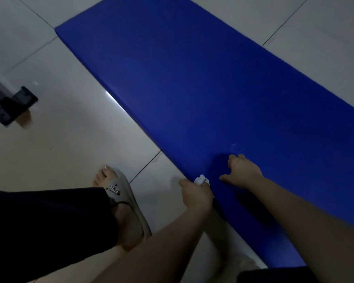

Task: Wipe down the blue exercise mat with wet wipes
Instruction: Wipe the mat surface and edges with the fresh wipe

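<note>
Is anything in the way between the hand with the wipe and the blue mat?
No, nothing visible. The left hand grips the wipe right at the edge of the blue mat; the right hand rests on it nearby.

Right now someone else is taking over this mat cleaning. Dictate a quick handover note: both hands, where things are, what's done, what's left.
The left hand grips a crumpled white wipe at the near long edge of the blue mat.
The right hand rests on the mat beside it, fingers curled, holding nothing.
The mat lies flat on the tiled floor. No wipe pack is in view.
Done: cannot tell; the surface shows no clear wiped track.
Left: probably the whole stretch beyond the hands.
</note>
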